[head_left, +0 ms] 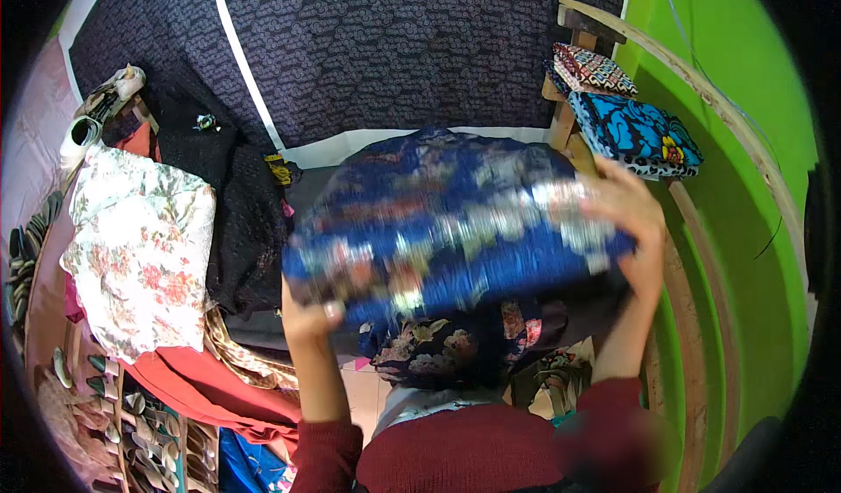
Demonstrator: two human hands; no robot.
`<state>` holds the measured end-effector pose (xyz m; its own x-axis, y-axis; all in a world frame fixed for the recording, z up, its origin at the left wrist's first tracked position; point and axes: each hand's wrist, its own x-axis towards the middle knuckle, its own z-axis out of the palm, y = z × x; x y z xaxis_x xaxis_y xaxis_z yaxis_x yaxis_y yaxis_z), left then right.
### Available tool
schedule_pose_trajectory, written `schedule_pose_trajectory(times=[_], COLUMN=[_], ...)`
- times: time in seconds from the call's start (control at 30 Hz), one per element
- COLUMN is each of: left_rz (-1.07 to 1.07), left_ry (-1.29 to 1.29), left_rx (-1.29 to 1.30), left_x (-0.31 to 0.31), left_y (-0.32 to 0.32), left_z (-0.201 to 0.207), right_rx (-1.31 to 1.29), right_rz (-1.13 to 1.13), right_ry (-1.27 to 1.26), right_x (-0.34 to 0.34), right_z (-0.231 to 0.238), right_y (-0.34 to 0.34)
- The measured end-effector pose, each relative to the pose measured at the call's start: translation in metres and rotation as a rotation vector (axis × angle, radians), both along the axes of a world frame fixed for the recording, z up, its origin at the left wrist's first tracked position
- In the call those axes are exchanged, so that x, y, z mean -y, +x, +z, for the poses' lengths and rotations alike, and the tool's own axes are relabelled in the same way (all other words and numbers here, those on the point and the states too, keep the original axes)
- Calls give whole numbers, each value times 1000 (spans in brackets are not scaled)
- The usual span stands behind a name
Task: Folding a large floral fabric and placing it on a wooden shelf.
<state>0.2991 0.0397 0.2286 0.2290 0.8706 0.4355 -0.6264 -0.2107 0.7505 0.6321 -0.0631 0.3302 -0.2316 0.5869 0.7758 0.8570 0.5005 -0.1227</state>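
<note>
Two hands of mine bracket one blue floral cloth [473, 252], and it lies directly between them, in front of my torso. Its long axis runs from left to right, tilted so that the right end reaches farther away from me than the left. My left hand [308, 319] grips the near left corner, thumb over the top, with its fingers hidden underneath. My right hand [629, 221] has hold of the far right end, fingers laid across the upper face; they are blurred, and I cannot tell how tightly they press or where that thumb sits. So neither hand has to reach for the cloth: each is touching its own end, the left one nearer my body, the right one farther out.

The far part of the cloth spreads in a rounded, rumpled shape toward the patterned dark hanging [420, 46], while the near long edge faces me, above the dark floral fabric [447, 348] at my lap. Blur hides whether the underside touches anything. Off the left end, and apart from my left hand, lies a black lacy cloth [250, 239]; beyond my right hand, a folded turquoise cloth [626, 129] sits on the wooden rack [692, 217].
</note>
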Motion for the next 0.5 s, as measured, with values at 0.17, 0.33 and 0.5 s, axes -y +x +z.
schedule_pose_trajectory(times=[0.17, 0.33, 0.5], left_rz=[-100, -100, -31], left_ry=[-263, -561, -630], left_rx=[-184, -483, -617], left_x=[96, 124, 129], left_y=[-37, -58, -50], left_z=[-63, -169, -164], right_rx=[-75, -213, -181], right_rz=[141, 64, 36], right_ry=[-607, -983, -915], right_x=[82, 100, 97], right_z=[-78, -181, -205], right_y=[-12, -36, -44])
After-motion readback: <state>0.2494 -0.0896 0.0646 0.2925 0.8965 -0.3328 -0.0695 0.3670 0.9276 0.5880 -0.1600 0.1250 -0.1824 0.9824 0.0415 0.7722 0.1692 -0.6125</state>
